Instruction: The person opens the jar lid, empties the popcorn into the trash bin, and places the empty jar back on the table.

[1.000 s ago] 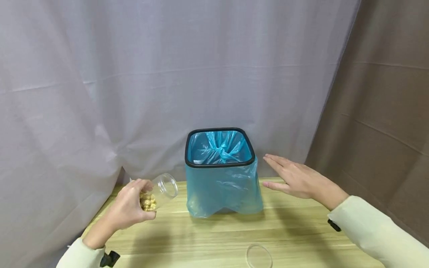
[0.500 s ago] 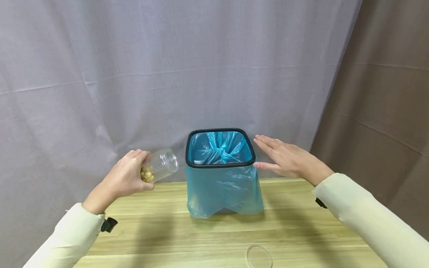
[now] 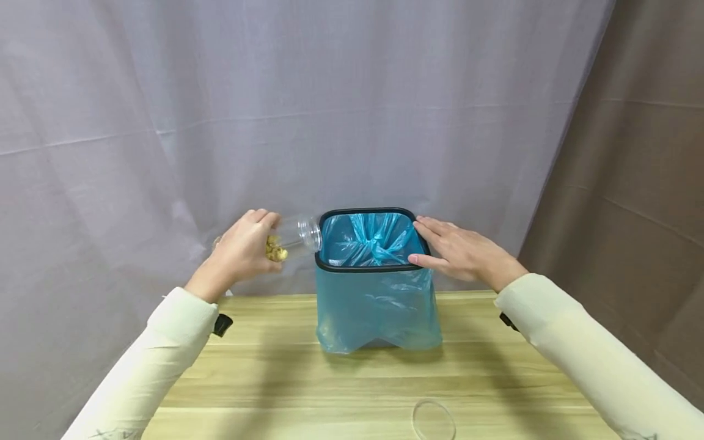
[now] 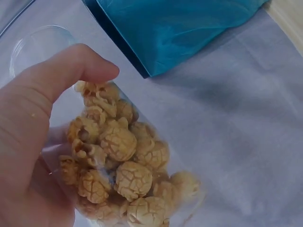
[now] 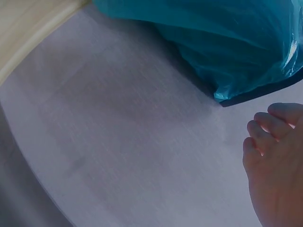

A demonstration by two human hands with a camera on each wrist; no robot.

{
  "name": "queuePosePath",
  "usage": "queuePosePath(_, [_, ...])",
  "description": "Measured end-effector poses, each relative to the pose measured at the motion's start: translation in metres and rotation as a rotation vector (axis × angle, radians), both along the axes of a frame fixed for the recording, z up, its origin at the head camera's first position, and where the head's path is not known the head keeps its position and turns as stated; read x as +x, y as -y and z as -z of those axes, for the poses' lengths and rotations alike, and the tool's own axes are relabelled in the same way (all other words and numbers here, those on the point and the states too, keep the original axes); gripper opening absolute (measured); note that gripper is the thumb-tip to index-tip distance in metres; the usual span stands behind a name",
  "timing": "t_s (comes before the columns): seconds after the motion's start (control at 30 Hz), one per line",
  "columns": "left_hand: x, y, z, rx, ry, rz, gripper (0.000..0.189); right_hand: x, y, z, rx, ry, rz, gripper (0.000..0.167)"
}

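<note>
My left hand (image 3: pixel 244 250) grips a clear plastic jar (image 3: pixel 299 237), tilted nearly on its side with its open mouth at the left rim of the trash can (image 3: pixel 374 269). Caramel popcorn (image 4: pixel 123 161) lies in the bottom half of the jar, seen close in the left wrist view. The trash can has a black rim and a blue bag (image 3: pixel 379 311) folded over its outside, with a knotted bunch of bag inside. My right hand (image 3: pixel 467 250) has its fingers straight, fingertips right at the can's right rim, and holds nothing.
A clear round lid (image 3: pixel 433 420) lies on the light wooden table (image 3: pixel 352 391) near the front edge. Behind the can hangs a grey curtain (image 3: pixel 275 110); a browner cloth (image 3: pixel 632 214) closes off the right side.
My left hand has lifted the jar and brought it right, up to the can's left rim, tipping it flatter. My right hand has moved up and left to the right rim.
</note>
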State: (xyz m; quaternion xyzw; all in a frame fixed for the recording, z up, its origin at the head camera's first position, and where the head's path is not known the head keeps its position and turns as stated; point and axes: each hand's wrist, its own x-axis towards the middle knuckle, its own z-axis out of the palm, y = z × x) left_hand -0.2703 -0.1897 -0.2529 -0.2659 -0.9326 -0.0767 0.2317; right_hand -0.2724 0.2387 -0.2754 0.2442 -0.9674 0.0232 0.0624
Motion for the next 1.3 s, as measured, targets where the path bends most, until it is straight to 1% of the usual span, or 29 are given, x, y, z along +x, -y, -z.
queuePosePath(0.17, [-0.011,-0.015,-0.006,-0.013,-0.033,0.024,0.079,-0.005,0.001,0.004,-0.007,0.022,0.008,0.093])
queuePosePath(0.3, [-0.018,-0.024,-0.007,-0.014,-0.066,0.031,0.076,-0.006,0.0,0.01,-0.032,0.037,0.009,0.092])
queuePosePath(0.43, [-0.026,-0.032,-0.005,-0.022,-0.1,0.031,0.078,-0.006,-0.003,0.019,-0.042,0.03,0.015,0.09])
queuePosePath(0.53, [-0.03,-0.037,-0.002,-0.048,-0.119,0.021,0.079,-0.005,-0.006,0.027,-0.042,0.021,0.011,0.089])
queuePosePath(0.6, [-0.033,-0.039,0.001,-0.069,-0.143,0.009,0.079,-0.006,-0.005,0.029,-0.051,0.013,-0.003,0.088])
queuePosePath(0.7, [-0.036,-0.04,0.002,-0.095,-0.181,-0.004,0.078,-0.007,-0.003,0.029,-0.057,0.007,-0.009,0.087])
queuePosePath(0.83, [-0.041,-0.044,-0.001,-0.143,-0.223,-0.013,0.078,-0.011,0.0,0.027,-0.062,0.01,-0.008,0.088])
queuePosePath(0.93, [-0.044,-0.047,-0.001,-0.178,-0.256,-0.014,0.079,-0.013,0.001,0.027,-0.065,0.009,-0.011,0.089])
queuePosePath(1.07, [-0.05,-0.047,0.004,-0.206,-0.323,0.001,0.078,-0.014,0.004,0.029,-0.065,0.007,-0.012,0.088])
queuePosePath(1.3, [-0.057,-0.046,0.011,-0.216,-0.424,0.036,0.068,-0.013,0.006,0.029,-0.059,0.001,-0.004,0.086])
